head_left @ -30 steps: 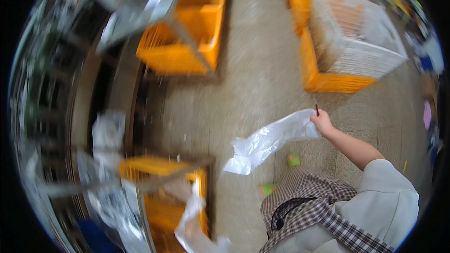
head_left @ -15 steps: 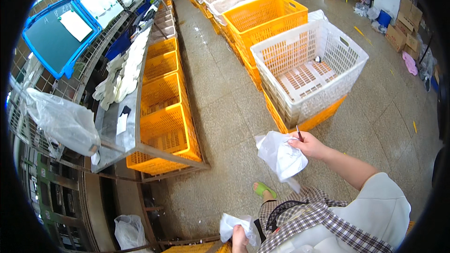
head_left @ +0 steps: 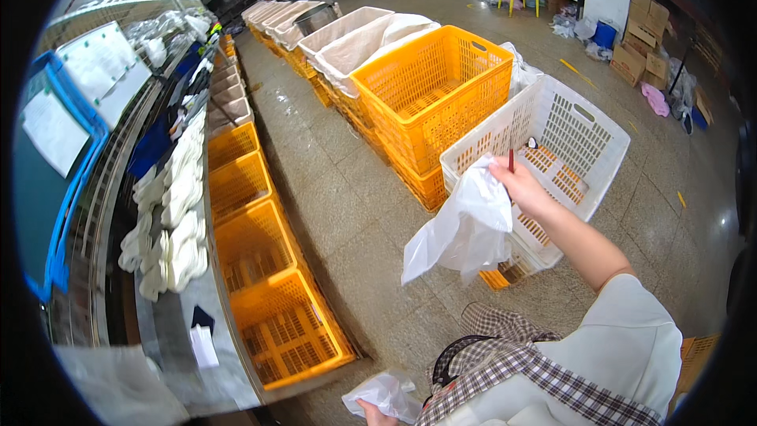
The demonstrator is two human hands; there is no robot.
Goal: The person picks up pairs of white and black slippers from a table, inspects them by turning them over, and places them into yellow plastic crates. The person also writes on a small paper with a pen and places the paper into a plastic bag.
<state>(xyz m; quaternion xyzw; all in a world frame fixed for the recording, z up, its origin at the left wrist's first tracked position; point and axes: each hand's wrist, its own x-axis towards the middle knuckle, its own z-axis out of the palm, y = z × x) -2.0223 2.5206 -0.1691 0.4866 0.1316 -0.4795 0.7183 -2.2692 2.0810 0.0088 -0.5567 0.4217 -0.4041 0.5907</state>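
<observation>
My right hand [head_left: 516,181] grips a thin white plastic bag [head_left: 465,225] that hangs down from it, spread out. A slim dark red pen-like stick [head_left: 511,160] also pokes up from that hand. Behind the bag stands a white slatted plastic crate [head_left: 583,110], stacked on an orange one. At the lower edge, my left hand [head_left: 377,415] is closed on a second crumpled plastic bag [head_left: 386,393]; only part of that hand shows.
Orange crates [head_left: 449,71] and lined bins [head_left: 347,31] run away in a row ahead. On the left, a metal table [head_left: 169,347] carries pale socks [head_left: 185,244], with orange crates [head_left: 292,339] along its side. Cardboard boxes [head_left: 639,47] lie far right.
My right hand has risen toward the white crate, and its bag now hangs more spread out. My left hand has dropped lower in view. The view has shifted, bringing the table and its socks closer.
</observation>
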